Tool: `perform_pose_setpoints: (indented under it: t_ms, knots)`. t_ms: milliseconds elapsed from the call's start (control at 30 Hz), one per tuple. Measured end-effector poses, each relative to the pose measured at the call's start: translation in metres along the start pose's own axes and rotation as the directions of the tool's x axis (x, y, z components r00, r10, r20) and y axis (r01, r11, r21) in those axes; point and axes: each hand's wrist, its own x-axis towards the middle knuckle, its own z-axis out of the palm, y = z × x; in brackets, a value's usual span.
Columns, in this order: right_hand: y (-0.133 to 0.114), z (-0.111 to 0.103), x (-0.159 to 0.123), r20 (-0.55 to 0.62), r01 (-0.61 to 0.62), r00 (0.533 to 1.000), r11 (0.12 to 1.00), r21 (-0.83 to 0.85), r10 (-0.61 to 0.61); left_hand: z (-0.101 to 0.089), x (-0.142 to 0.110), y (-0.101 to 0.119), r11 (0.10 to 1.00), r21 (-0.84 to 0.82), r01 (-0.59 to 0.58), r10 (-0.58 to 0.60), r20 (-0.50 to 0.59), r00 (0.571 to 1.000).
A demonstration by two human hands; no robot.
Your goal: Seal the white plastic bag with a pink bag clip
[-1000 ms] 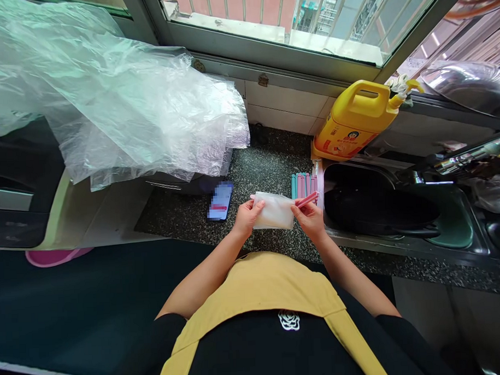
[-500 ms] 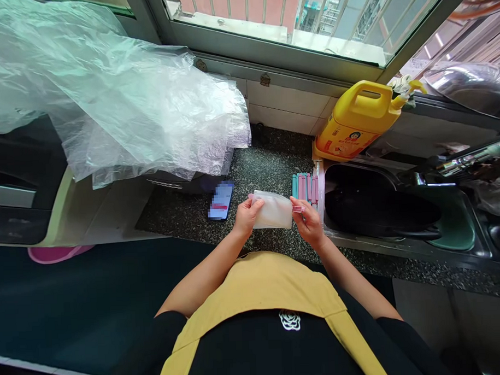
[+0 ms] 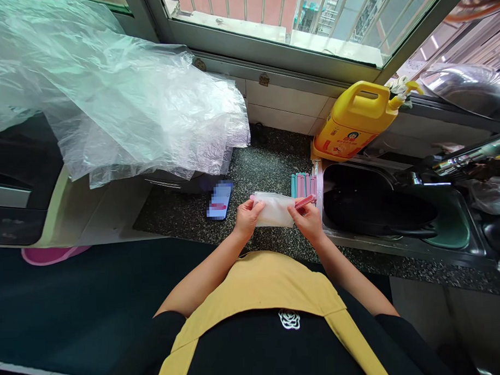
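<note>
Since half a second ago, the red strip (image 3: 305, 201) at the right hand (image 3: 307, 221) has swung up and slants away from the pale bag (image 3: 272, 209), suggesting that end is still being worked. The bag spans the gap between both hands, over the desk (image 3: 259, 162): the left hand (image 3: 246, 217) pinches one edge, the right closes on the other and the strip; coloured strips (image 3: 301, 184) lie just beyond it

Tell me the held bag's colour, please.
The bag is translucent whitish, shown best in the head view.
</note>
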Motion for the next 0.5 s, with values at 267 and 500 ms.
perform_pose_setpoints:
  t_ms: [267, 500]
  knots:
    - [-0.005, 0.008, -0.002, -0.014, -0.187, 0.981, 0.955, 0.229, 0.196, -0.003, -0.002, -0.006, 0.999, -0.011, -0.033, 0.033, 0.016, 0.999]
    - [-0.002, 0.005, -0.002, -0.148, -0.096, 0.981, 0.975, 0.2, 0.127, -0.002, -0.002, 0.005, 0.998, 0.055, 0.02, -0.026, 0.112, 0.993]
